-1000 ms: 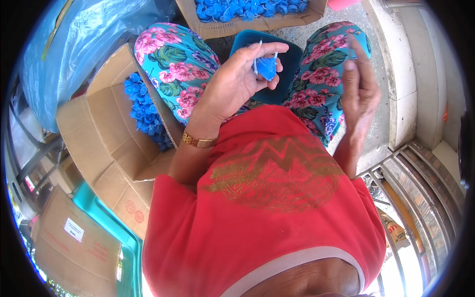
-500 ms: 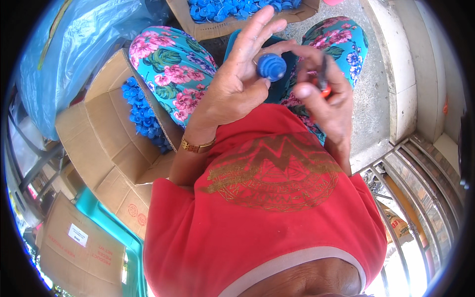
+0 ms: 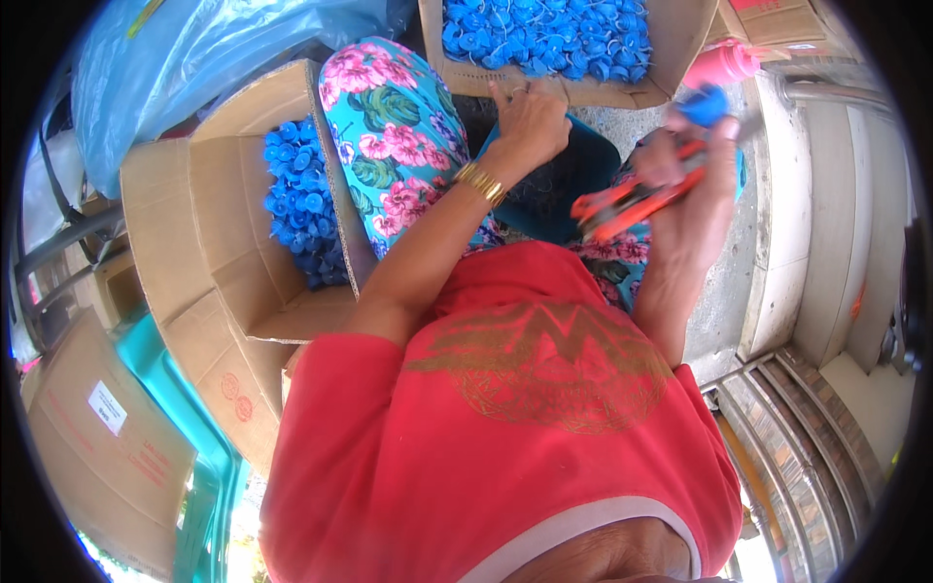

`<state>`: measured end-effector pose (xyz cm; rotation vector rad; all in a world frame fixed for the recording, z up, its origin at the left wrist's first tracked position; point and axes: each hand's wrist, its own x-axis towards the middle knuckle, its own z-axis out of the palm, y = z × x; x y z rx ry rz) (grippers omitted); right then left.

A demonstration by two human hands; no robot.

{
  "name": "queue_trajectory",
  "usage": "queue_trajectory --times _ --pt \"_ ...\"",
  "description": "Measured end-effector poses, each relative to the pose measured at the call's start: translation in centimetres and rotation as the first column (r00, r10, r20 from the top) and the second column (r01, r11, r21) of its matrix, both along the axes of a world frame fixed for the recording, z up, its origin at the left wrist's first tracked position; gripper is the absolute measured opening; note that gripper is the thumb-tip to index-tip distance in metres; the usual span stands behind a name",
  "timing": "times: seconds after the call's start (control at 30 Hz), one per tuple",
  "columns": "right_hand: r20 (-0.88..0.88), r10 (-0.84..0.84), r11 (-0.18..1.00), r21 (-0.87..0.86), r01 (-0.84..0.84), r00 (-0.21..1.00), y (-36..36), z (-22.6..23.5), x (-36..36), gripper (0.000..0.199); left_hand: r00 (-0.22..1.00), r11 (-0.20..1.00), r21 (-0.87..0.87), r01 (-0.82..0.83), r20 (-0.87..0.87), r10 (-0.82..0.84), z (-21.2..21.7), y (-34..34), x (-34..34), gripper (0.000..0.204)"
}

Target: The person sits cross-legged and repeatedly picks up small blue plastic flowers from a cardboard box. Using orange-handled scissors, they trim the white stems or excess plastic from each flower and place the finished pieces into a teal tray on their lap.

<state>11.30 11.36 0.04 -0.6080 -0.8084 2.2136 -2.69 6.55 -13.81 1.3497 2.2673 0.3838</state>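
Note:
My right hand (image 3: 695,180), blurred by motion, is closed round an orange-handled tool (image 3: 637,206). Its handles point down-left and look like those of pliers, but the kind is not clear. A rounded blue plastic piece (image 3: 706,104) sits at the thumb and fingertips of this same hand. My left hand (image 3: 536,124) reaches forward with its back up and its fingers apart. Those fingers rest against the near wall of an open cardboard box (image 3: 622,95), and nothing shows in them. Many blue plastic pieces (image 3: 544,37) fill that box.
On the left, a second cardboard box (image 3: 170,219) holds more blue pieces (image 3: 299,199). Between my knees sits a dark teal container (image 3: 549,194). A pink bottle (image 3: 724,64) lies beyond my right knee. Metal railings (image 3: 797,447) and blue plastic sheeting (image 3: 233,58) flank me.
My hands have parted: the left left the blue piece and went forward to the box wall. The right moved out rightward with the tool and a blue piece. The whole view has shifted.

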Motion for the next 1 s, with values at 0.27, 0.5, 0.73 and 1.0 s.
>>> queue_trajectory --times 0.27,0.5,0.73,1.0 --pt "0.286 0.129 0.961 0.2 -0.191 0.949 -2.0 0.6 -2.1 0.038 0.857 0.872 -0.018 -0.49 -0.193 0.478 -9.1 4.2 -8.8 0.047" --pt "0.294 0.093 0.987 0.101 -0.128 0.951 -0.8 -2.0 0.7 0.026 0.862 0.872 -0.059 -0.486 -0.194 0.467 -7.8 4.0 -8.2 0.051" --pt "0.159 0.339 0.928 -0.219 -0.301 0.927 -2.3 -3.9 2.5 0.039 0.452 0.885 0.028 -0.464 0.867 0.209 -2.5 2.6 -7.1 0.033" --pt "0.124 0.338 0.928 -0.211 -0.308 0.933 -2.6 -3.6 3.3 0.049 -0.153 0.883 0.126 -0.453 0.964 -0.216 6.3 -2.2 -3.1 0.033"
